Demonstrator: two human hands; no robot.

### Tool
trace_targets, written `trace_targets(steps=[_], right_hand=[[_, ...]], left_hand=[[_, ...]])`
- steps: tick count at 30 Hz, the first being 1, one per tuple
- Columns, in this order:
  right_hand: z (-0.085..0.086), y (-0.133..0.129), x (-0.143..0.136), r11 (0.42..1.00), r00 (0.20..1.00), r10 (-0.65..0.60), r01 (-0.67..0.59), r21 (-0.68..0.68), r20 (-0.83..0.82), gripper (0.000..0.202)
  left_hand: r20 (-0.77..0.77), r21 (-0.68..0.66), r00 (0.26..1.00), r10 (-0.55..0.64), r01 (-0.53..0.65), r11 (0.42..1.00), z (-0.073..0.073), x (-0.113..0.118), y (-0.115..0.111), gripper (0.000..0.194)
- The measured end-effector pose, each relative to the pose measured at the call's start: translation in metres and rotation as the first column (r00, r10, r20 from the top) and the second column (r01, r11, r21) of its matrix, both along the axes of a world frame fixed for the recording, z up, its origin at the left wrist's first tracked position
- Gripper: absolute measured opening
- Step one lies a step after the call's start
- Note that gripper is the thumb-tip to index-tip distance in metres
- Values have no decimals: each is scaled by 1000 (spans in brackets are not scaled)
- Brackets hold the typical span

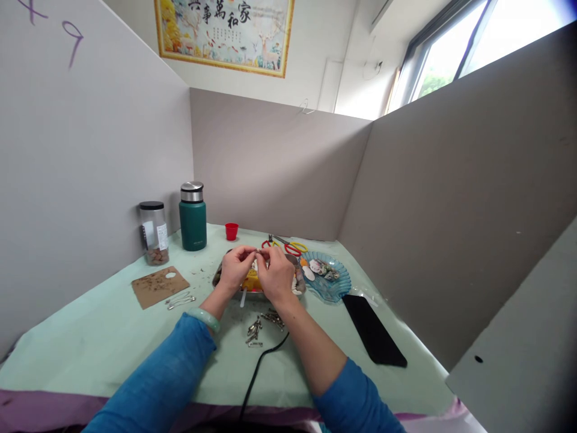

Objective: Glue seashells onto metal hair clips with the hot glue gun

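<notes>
My left hand [237,266] and my right hand [275,273] meet above a metal tray [258,295], fingertips pinched close together. Something tiny sits between them, too small to name. Beneath the hands, yellow and white items show in the tray, partly covered by my fingers. A white stick-like handle [243,297] leans over the tray's front rim. Nearer to me lie small metal clips or pins in two piles, one pile [254,329] on the left and another pile [274,319] beside my right wrist.
A blue shell-shaped plate [340,288] holding small decorations, scissors [293,248], and a black flat slab [375,331] lie to the right. Left stand a green bottle [193,219], a jar [154,234] and a cardboard piece [153,290]. A red cup [231,231] is behind; a black cable [256,370] runs frontward.
</notes>
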State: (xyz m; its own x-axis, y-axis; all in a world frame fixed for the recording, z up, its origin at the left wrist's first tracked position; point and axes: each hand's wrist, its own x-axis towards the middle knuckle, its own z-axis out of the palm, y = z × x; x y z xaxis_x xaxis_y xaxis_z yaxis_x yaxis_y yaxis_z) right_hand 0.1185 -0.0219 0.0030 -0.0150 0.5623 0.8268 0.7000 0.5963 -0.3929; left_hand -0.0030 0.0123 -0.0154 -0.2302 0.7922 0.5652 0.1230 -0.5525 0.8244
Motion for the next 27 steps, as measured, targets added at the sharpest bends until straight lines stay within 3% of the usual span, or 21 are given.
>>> trace_targets(steps=[7, 16, 27], right_hand=[[0, -1, 0, 999, 998, -37, 35, 29, 47, 16], [-1, -1, 2, 996, 991, -77, 72, 52, 113, 18], [-3, 0, 2, 993, 986, -99, 89, 78, 136, 19]], left_hand=[[-69, 71, 997, 34, -29, 997, -1, -1, 0, 16], [-186, 190, 974, 132, -96, 977, 9, 1, -11, 13], [-190, 242, 972, 137, -89, 966, 7, 0, -9, 13]])
